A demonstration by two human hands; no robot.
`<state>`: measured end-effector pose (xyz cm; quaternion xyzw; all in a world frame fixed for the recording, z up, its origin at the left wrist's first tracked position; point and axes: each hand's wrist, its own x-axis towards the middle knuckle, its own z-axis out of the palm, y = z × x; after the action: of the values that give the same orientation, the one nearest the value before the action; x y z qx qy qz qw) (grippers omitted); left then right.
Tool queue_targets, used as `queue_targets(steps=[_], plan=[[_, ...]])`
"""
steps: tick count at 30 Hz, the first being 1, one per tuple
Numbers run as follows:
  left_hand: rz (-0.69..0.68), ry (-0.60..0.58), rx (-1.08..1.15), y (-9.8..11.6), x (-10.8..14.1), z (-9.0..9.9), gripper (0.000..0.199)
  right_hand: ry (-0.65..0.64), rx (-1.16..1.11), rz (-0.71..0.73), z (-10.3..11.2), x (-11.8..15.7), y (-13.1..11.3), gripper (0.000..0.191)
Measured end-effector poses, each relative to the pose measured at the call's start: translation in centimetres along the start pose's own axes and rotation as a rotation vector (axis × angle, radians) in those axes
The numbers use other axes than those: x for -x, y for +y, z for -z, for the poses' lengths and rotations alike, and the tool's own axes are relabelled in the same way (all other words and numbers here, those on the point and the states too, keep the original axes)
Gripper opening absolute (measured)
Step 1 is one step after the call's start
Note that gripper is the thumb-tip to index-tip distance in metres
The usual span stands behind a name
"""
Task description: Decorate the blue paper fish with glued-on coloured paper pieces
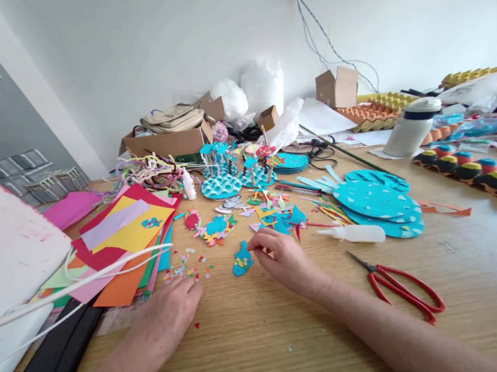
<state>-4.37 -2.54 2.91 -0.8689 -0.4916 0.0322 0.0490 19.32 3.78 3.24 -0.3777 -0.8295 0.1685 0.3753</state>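
My right hand (286,263) is bunched at the blue paper fish (242,260) on the table (259,357), left hand (170,310) curled by some confetti (197,261), can't tell if either's pinching anything.

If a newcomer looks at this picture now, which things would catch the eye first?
Probably the blue paper fish in the middle, with the right hand close beside it, would draw the eye first. The large turquoise ovals stand out farther right, with the red-handled scissors nearer the viewer. At left, bright coloured sheets lie in an overlapping pile.
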Motion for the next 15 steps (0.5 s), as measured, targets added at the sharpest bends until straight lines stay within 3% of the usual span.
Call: queue_targets(steps=[5,10,15], plan=[[0.026,0.035,-0.025,0.4,0.2,-0.5,0.026,-0.015,0.008,-0.026,0.2,0.0,-0.2,0.019],[0.060,0.035,0.134,-0.3,0.3,-0.2,0.022,-0.035,0.063,-0.044,0.3,-0.3,0.3,0.021],[0.138,0.116,0.256,-2.1,0.4,0.2,0.021,-0.266,0.241,0.074,0.1,-0.4,1.8,0.041]])
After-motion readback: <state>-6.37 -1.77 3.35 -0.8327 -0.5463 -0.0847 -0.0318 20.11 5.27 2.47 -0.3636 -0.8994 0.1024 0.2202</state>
